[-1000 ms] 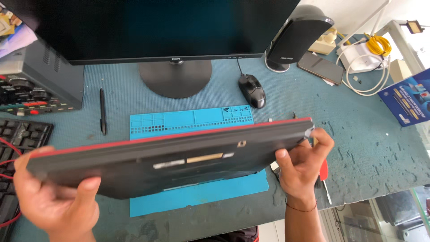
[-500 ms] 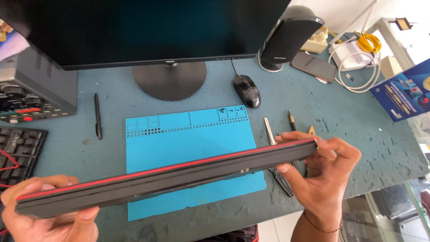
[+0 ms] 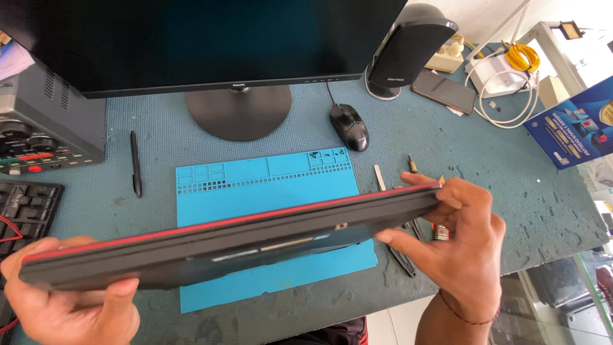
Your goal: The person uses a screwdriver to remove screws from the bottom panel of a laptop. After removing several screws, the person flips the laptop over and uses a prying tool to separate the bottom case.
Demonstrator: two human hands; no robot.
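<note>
Fingers [image 3: 460, 191] of the right hand [image 3: 463, 249] curl over the top of the closed laptop's [image 3: 242, 246] right end, thumb pressing up from below. The left hand [image 3: 67, 300] pinches the left end, thumb on the near face, other fingers hidden behind. Both hands closed on the laptop; neither is free.

Laptop: held in the air above the blue mat [image 3: 268, 217], not touching it. It is seen edge-on, thin dark slab with a red line along the upper rim. Long axis runs left to right, tilted: the end at the right fingers sits higher and further from the body than the end at the left fingers. A grip at each short end looks chosen to carry the weight evenly and keep the flat faces free.

Beyond the right fingers: small hand tools [image 3: 408, 255] lying on the surface [image 3: 485, 153], partly hidden by the laptop; exact kinds cannot be told. Further out from those fingers: mouse [image 3: 349, 126], speaker [image 3: 408, 48], phone [image 3: 444, 91]. Past the laptop's middle: monitor [image 3: 204, 38] on its round stand. Beyond the left fingers: a pen [image 3: 135, 163], a keyboard [image 3: 25, 207] and a grey instrument box [image 3: 48, 128].
</note>
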